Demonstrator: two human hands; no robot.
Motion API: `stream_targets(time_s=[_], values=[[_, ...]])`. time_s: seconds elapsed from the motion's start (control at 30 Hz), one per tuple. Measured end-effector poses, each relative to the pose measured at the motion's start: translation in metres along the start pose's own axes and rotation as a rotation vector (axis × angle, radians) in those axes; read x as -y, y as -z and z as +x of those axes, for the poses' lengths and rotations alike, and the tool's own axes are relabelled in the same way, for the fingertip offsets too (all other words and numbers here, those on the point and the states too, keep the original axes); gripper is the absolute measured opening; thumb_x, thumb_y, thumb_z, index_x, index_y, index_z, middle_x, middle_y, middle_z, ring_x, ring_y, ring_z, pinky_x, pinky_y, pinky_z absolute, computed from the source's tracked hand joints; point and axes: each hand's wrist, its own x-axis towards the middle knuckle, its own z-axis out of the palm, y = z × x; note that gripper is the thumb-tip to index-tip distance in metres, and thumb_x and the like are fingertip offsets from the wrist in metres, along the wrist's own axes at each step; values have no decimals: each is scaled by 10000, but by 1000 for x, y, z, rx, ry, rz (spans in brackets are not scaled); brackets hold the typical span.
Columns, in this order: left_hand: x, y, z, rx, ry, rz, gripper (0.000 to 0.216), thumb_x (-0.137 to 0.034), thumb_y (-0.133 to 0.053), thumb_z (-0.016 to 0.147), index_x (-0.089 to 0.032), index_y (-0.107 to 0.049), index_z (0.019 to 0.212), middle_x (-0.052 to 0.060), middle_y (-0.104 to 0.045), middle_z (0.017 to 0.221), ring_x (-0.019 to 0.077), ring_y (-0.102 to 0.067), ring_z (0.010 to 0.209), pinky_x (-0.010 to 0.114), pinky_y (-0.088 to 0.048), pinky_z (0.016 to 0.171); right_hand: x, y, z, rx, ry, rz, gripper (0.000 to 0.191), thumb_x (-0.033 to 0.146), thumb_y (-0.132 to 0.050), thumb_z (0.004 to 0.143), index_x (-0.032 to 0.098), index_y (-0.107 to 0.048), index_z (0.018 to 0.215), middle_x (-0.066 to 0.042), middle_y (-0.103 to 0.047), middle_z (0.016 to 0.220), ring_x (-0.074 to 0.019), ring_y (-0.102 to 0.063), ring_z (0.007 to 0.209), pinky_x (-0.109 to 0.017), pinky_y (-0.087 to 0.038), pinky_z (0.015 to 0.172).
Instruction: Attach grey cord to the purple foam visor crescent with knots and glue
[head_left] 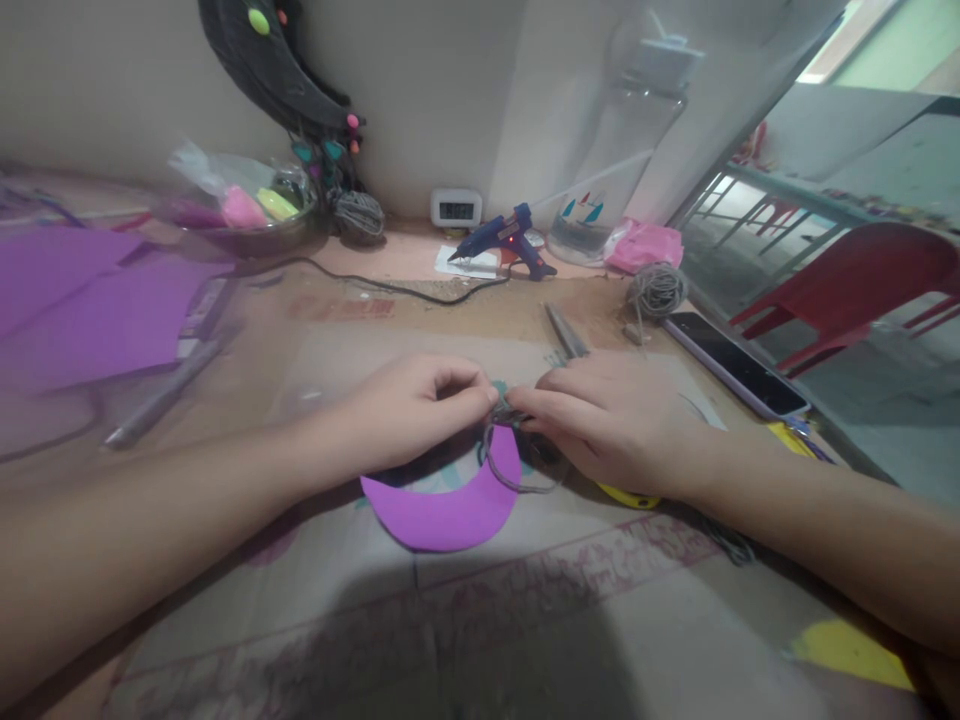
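A purple crescent cutout (450, 515), like foam or thick paper, lies in front of me with its right tip running up to my fingertips. Grey yarn (491, 455) bunches at that tip, and a loop of it hangs over the crescent's right side. My left hand (431, 405) pinches the yarn from the left; whether it also grips the crescent's tip is hidden. On the other side, my right hand (611, 415) pinches the same yarn between thumb and fingers. Scissors with yellow handles (630, 497) lie partly beneath my right hand, their blades (564, 330) pointing away.
A blue glue gun (499, 238) with a lit red light rests at the back, its cord trailing left. Nearby are a clock (456, 208), a clear bottle (619, 150), a grey yarn ball (658, 290) and a phone (739, 360). Purple sheets (82, 310) cover the left side.
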Motion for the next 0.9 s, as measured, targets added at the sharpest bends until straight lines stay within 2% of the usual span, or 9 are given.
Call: stream_targets(time_s=[0.33,0.4,0.57,0.73,0.9], values=[[0,0,0,22,0,-18,320,-384,-416,915,-192,-540,692,-21,-537,634,128,-490,607,248,-355,565,-2,-2,0,-4,10,31,225,244,-443,965,175,-650,1018,-11,-622,676,-142,-524,619,-294,-288,579],[0,0,0,18,-3,-18,311,-376,-419,914,-190,-548,700,-22,-535,635,124,-487,605,244,-349,555,-2,-2,-1,-24,-37,88,229,238,-435,961,163,-638,1034,-22,-641,709,-147,-550,640,-286,-315,581],[2,-1,0,31,51,-85,310,-383,-417,918,-190,-553,718,-22,-532,634,117,-486,583,239,-354,544,-5,-3,-4,-66,-241,298,259,284,-503,930,157,-585,1140,-61,-696,971,-155,-625,799,-255,-429,671],[1,-1,0,16,1,-106,302,-368,-431,919,-186,-557,714,-23,-531,657,115,-483,601,236,-362,552,-8,-7,-5,-76,-379,376,290,310,-531,919,168,-583,1167,-43,-699,934,-147,-635,765,-243,-450,644],[-1,-2,0,-10,-44,-153,329,-413,-440,923,-177,-574,735,-19,-542,683,120,-491,632,237,-373,573,-9,-6,-4,-74,-388,409,310,308,-514,925,160,-581,1189,-59,-701,999,-155,-641,813,-250,-462,680]])
